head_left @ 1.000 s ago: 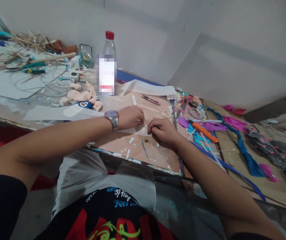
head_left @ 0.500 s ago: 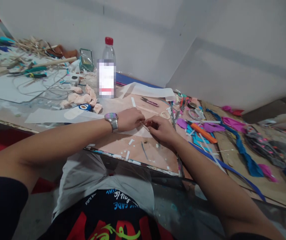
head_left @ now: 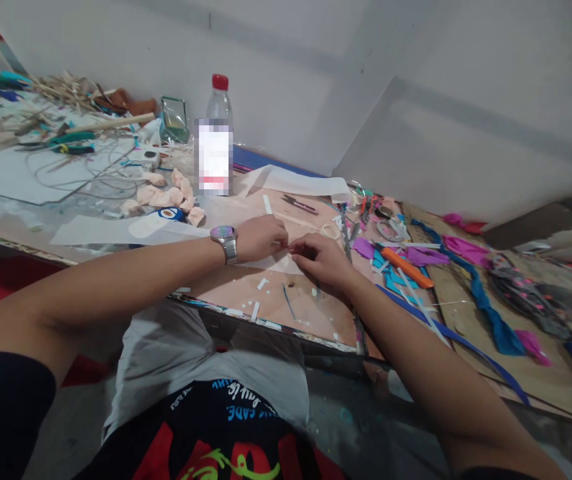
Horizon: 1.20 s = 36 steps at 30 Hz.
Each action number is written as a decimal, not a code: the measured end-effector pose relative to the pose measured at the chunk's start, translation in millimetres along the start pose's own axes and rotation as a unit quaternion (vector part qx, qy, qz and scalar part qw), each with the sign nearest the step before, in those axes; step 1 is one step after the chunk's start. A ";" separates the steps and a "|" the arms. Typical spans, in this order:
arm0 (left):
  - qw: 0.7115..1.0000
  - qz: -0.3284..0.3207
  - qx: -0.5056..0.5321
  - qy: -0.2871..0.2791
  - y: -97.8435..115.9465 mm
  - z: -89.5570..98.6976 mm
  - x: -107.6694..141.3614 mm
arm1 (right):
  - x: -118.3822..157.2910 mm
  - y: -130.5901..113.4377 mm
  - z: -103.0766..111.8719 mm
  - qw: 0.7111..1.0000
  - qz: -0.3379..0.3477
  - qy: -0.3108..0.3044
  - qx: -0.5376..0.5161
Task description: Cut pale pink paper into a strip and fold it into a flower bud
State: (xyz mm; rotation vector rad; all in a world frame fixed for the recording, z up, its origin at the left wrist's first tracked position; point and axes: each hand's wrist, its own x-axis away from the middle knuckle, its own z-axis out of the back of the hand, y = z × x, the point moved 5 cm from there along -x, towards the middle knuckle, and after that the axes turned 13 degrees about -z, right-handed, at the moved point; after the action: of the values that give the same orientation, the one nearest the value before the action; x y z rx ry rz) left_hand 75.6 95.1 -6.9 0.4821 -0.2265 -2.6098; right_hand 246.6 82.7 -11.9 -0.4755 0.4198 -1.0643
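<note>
My left hand [head_left: 262, 238], with a watch [head_left: 225, 244] at its wrist, is closed in a pinch over the table. Facing it almost fingertip to fingertip, my right hand [head_left: 323, 259] is pinched too. Something tiny and pale shows at the right fingertips, too small to name; the left fingers hide whatever they hold. Under both hands lies a sheet of white paper [head_left: 286, 264]. Small thread snips [head_left: 300, 204] rest beyond the hands, near a pale ring of tape [head_left: 331, 231].
A bottle with a red cap [head_left: 220, 83] stands behind crumpled peach-coloured pieces [head_left: 159, 195]. Green-handled pliers [head_left: 72, 138] lie at the back left. To the right are an orange cutter [head_left: 407, 267], a blue strip [head_left: 466, 343] and purple scraps [head_left: 426, 255]. White paper bits [head_left: 255, 311] dot the front edge.
The thin pale strip seen between my hands earlier is now mostly out of sight. My fingers have shifted slightly; the arms and table items stay about where they were.
</note>
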 end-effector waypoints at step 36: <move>0.999 0.038 0.011 0.029 1.1 7.5 2.9 | 3.1 -5.5 4.5 0.999 -0.026 0.041 -0.025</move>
State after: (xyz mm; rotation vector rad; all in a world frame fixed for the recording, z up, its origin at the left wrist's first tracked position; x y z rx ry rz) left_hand 70.9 93.3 -0.6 0.5454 -0.2510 -2.5189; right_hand 246.4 78.5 -5.4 -0.4896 0.5097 -1.1278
